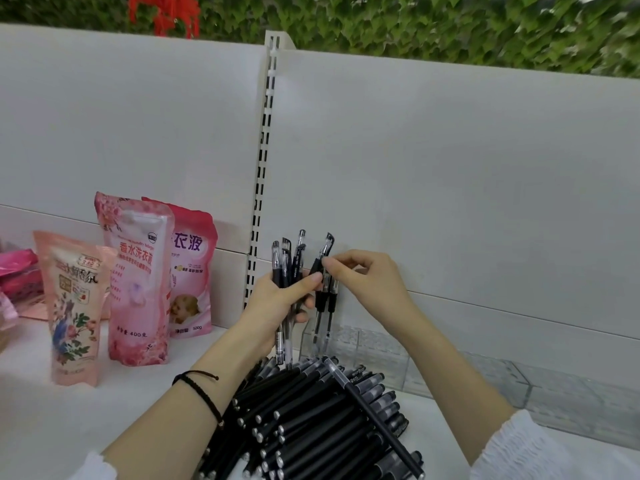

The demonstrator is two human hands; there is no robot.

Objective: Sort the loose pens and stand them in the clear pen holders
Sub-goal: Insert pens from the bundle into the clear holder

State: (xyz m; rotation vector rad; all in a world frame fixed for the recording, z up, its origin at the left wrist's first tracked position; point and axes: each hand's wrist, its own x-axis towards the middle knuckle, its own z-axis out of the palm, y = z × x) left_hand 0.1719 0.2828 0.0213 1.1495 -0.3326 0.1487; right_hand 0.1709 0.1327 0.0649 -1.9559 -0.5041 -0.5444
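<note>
On the white shelf (52, 410), the left hand (277, 299) is raised above the middle. Its fingers and thumb are curled round a bundle of black-gripped pens (287, 265) held roughly upright, caps up. Just to its right, the right hand (370, 278) pinches a single pen (320, 263) between thumb and forefinger, a little below its clip, with the other fingers loosely bent. That pen leans to the right, and its lower end is hidden behind the left thumb, so I cannot tell whether the left hand holds it too. Directly beneath, two pens (323, 306) stand in the left end of the clear pen holders (367, 344), which run along the back edge of the shelf toward the right. A large heap of loose black pens (311, 410) lies at the front edge, under both forearms, with one pen resting crosswise on top. A black cord bracelet (204, 393) circles the left wrist. Three pink detergent pouches (138, 282) stand toward the left end of the shelf, well apart from the heap.
</note>
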